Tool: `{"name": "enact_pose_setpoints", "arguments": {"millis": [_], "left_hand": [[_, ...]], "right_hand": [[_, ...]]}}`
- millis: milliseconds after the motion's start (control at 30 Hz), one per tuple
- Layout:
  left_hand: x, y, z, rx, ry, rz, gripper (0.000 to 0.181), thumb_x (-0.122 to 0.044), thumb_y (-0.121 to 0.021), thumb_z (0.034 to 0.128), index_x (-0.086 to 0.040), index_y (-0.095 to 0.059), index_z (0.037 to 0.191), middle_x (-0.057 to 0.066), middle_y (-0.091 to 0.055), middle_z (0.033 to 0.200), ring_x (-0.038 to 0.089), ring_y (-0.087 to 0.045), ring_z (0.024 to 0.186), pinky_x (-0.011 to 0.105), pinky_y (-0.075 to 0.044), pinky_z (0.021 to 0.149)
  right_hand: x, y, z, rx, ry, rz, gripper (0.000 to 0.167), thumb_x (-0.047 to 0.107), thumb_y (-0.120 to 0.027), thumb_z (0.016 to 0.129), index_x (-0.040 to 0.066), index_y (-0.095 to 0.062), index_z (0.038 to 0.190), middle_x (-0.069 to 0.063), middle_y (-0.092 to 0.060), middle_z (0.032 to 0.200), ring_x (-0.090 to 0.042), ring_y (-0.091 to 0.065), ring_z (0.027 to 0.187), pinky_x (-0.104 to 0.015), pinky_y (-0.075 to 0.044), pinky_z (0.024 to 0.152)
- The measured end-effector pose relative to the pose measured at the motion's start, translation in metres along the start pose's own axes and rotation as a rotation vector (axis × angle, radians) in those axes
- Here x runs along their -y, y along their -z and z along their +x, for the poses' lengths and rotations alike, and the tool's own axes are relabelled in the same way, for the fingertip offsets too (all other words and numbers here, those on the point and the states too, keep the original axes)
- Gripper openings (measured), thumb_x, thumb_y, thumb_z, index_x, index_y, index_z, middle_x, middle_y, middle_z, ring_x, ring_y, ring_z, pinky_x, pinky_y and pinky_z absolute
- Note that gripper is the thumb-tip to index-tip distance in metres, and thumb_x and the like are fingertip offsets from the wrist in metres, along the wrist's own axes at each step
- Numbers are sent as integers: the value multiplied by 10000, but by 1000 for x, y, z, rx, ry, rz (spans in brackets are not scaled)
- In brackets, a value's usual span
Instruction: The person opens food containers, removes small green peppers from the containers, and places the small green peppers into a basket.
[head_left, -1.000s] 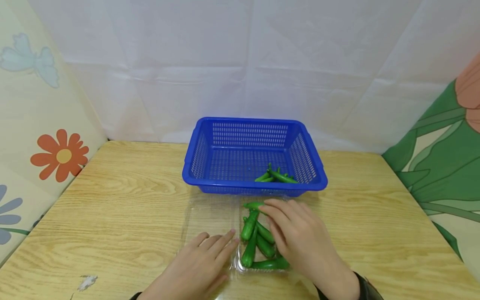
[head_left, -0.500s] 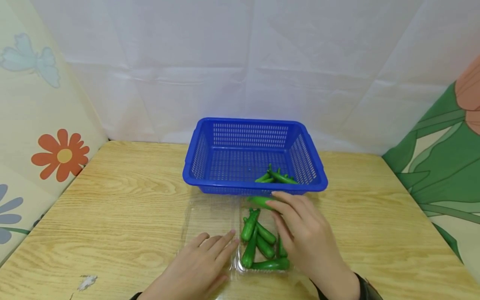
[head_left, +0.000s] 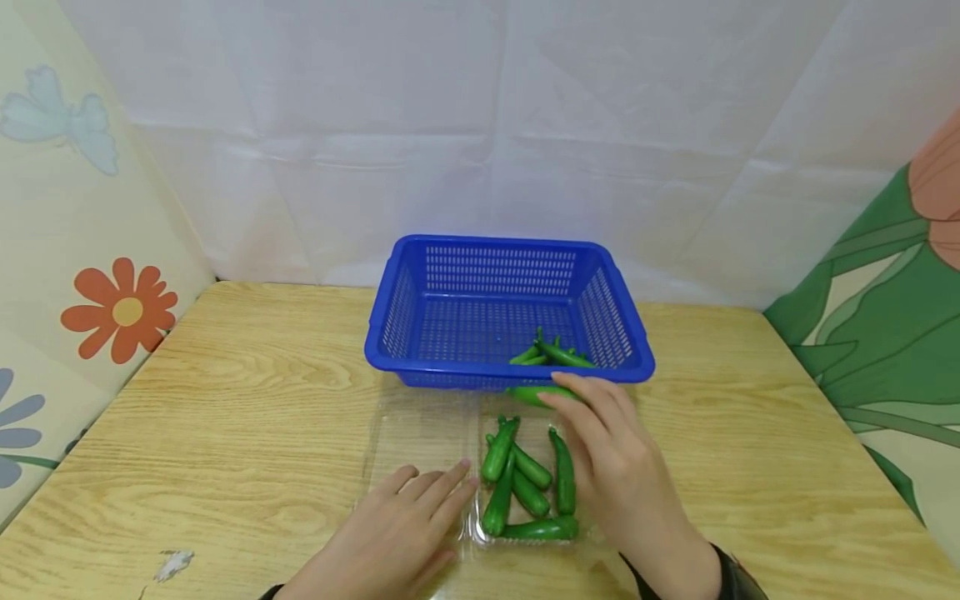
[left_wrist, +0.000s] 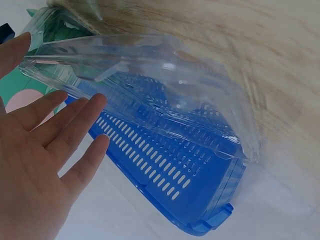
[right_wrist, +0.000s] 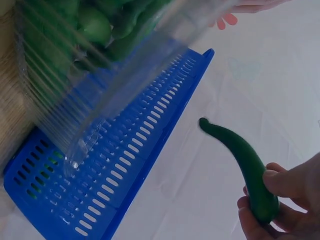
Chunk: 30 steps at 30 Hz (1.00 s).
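My right hand [head_left: 618, 462] pinches a curved green vegetable [right_wrist: 247, 170], thick at one end with a narrow stem end, between thumb and fingers. It is held just in front of the blue basket's near rim, above the far edge of the clear plastic box [head_left: 480, 542]. Several similar green vegetables [head_left: 498, 500] lie in the box's right half. My left hand [head_left: 397, 525] lies over the near part of the box's left half, with its fingers [left_wrist: 82, 122] extended and spread. The head view does not show whether they press on the plastic.
Behind the box stands a blue perforated basket [head_left: 510, 372], with several green vegetables [head_left: 558, 354] in its near right corner. The wooden table [head_left: 247, 417] ends at a white sheet [head_left: 337, 208] at the back. Painted panels [head_left: 127, 312] flank both sides.
My right hand has lifted the green vegetable from the box and moved it back and slightly right, toward the basket. Another vegetable along the box's right side has come into view. The left hand stays still.
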<state>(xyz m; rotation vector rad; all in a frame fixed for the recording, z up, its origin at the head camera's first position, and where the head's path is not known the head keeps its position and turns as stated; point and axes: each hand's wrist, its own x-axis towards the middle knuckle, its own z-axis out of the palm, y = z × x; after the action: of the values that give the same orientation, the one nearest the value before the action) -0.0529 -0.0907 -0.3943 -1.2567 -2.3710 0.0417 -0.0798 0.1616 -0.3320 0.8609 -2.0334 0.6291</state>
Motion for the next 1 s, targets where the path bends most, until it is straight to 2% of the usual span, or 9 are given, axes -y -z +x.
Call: {"name": "enact_pose_setpoints", "arguments": {"millis": [100,233,367,467,500,600,633,867,1000], "left_hand": [[0,0,0,-1,-3,2,684,-467,-690,813,-66,-567,1352,71,-600,1347,170,-600,1144,347,-465,877],[0,1,0,-10,-4,-1,683,-458,-695,804,-63,-571,1346,75,-601,1345,171,-602,1136,344,-464,877],[0,1,0,-5,-3,-6,676,-456,-699,806,-66,-573,1344,71,-602,1345,168,-600,1142,345,-465,880],[0,1,0,1,0,-8,673,-459,-699,810,-70,-573,1345,67,-602,1345,164,-597,1146,346,-465,881],[0,1,-1,2,0,-9,674,-459,-699,810,-70,-572,1345,66,-602,1345,164,-596,1148,347,-466,882],[0,1,-1,0,3,-14,676,-458,-702,806,-72,-573,1345,64,-603,1344,162,-597,1146,346,-466,881],[0,1,-1,-2,4,-15,677,-457,-704,803,-71,-574,1344,65,-603,1344,163,-597,1145,347,-466,880],[1,0,-1,-10,4,-21,682,-449,-705,799,-66,-568,1346,69,-600,1347,168,-598,1144,351,-467,884],[1,1,-1,-10,-1,-20,679,-450,-703,801,-66,-570,1345,70,-602,1345,166,-597,1144,347,-466,883]], "right_hand": [[-4,3,2,-15,-9,-32,372,161,-372,1069,-48,-678,1092,-204,-640,1142,-361,-599,1036,-210,-404,1016],[-11,9,4,-45,-35,-93,388,191,-387,1072,-63,-681,1073,-203,-648,1112,-347,-623,989,-258,-480,904],[-19,13,4,-69,-60,-109,374,214,-441,1056,-69,-686,1053,-206,-656,1106,-350,-631,961,-213,-472,900],[-24,14,3,-70,-73,-97,160,28,-595,962,-67,-688,1051,-210,-657,1113,-363,-624,965,-204,-449,914],[-25,14,3,-67,-77,-93,155,-52,-641,905,-66,-689,1051,-209,-657,1116,-365,-622,968,-213,-446,908],[-29,13,2,-63,-89,-88,394,-233,-726,698,-63,-690,1051,-204,-661,1127,-370,-618,994,-203,-425,939],[-30,13,2,-61,-93,-87,431,-254,-736,665,-64,-689,1050,-203,-664,1129,-371,-618,1002,-190,-414,957],[-37,15,1,-24,-145,-113,408,-229,-738,699,-64,-684,1068,-192,-669,1147,-367,-617,1037,-120,-356,1014],[-40,15,0,-44,-143,-107,430,-244,-739,684,-58,-690,1069,-194,-672,1139,-369,-618,1030,-129,-363,1009]]}}
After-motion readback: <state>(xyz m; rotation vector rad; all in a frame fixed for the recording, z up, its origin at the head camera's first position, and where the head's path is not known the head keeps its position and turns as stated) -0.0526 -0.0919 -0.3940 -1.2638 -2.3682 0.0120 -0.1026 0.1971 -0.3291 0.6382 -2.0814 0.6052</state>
